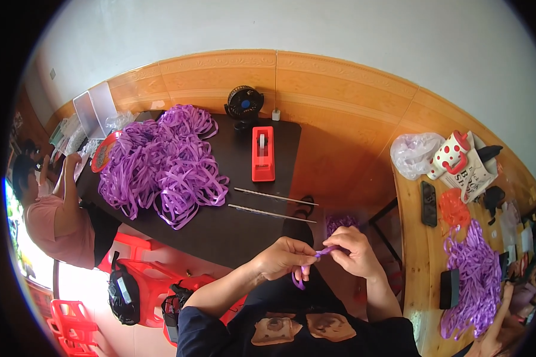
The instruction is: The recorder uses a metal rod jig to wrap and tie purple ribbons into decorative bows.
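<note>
A short length of purple ribbon (325,251) runs between my two hands above my lap, just off the dark table's near right corner. My left hand (284,259) pinches one part of it between thumb and fingers, and a loop hangs below that hand. On the other side my right hand (352,252) is closed on the ribbon too. Ahead of them, two thin pale rods (274,195) lie on the dark table (244,232), their right ends past its edge. A large heap of purple ribbon loops (161,160) covers the table's left part.
A red tape dispenser (263,154) and a black fan (244,106) stand at the back. On the right, a wooden table (417,262) carries more purple ribbon (473,273), a phone (429,203) and bags. Red stools (134,247) are at left, near a seated person (59,220).
</note>
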A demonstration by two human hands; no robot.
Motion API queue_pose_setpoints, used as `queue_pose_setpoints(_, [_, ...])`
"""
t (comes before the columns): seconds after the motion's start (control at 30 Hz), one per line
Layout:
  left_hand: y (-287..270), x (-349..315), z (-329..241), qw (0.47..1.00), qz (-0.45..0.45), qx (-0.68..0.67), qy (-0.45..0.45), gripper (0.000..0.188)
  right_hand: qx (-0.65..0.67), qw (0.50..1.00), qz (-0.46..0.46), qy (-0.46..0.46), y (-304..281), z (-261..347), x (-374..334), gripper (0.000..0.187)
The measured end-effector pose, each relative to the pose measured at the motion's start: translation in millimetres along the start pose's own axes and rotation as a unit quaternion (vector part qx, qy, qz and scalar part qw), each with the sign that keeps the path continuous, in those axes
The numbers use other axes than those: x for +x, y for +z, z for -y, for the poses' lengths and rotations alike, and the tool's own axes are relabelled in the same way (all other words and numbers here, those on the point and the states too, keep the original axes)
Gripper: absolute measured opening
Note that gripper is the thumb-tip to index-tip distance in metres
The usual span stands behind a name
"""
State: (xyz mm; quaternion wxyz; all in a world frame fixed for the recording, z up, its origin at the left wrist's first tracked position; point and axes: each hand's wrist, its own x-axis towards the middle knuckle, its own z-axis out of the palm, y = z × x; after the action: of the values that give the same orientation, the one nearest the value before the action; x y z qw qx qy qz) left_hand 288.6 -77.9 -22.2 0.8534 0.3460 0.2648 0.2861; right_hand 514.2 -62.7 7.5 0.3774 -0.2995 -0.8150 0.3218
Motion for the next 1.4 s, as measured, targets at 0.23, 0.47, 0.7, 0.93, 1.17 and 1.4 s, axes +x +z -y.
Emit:
queue_pose_setpoints(0.23, [5.9, 9.6, 43.2, 0.991, -0.098, 0.056, 0.078, 0.017, -0.278, 0.950, -0.092, -0.106, 8.2, -28.3, 0.6, 0.020])
queue_pose_setpoints(0.47, [-27.2, 71.0, 98.9, 0.961, -0.200, 0.064, 0.180, 0.012, -0.312, 0.934, -0.141, -0.100, 21.7, -84.3, 12.4, 0.018])
queue_pose_setpoints(0.7, [-39.1, 96.7, 84.4, 0.923, -0.260, -0.016, 0.282, 0.008, -0.246, 0.945, -0.183, -0.117, 22.3, -121.0, 62.2, 0.020])
queue_pose_setpoints(0.93, [-47.2, 114.2, 83.5, 0.856, -0.305, -0.082, 0.409, 0.010, -0.103, 0.982, -0.134, -0.087, 49.0, -158.4, 96.3, 0.020])
queue_pose_setpoints(1.17, [-50.9, 118.2, 85.2, 0.829, -0.370, -0.108, 0.405, 0.011, -0.021, 0.990, -0.130, -0.054, 85.1, -181.5, 91.1, 0.008])
queue_pose_setpoints(1.4, [-45.8, 87.0, 112.2, 0.900, -0.332, -0.090, 0.268, 0.012, 0.037, 0.995, -0.096, 0.011, 114.5, -185.9, 38.2, 0.011])
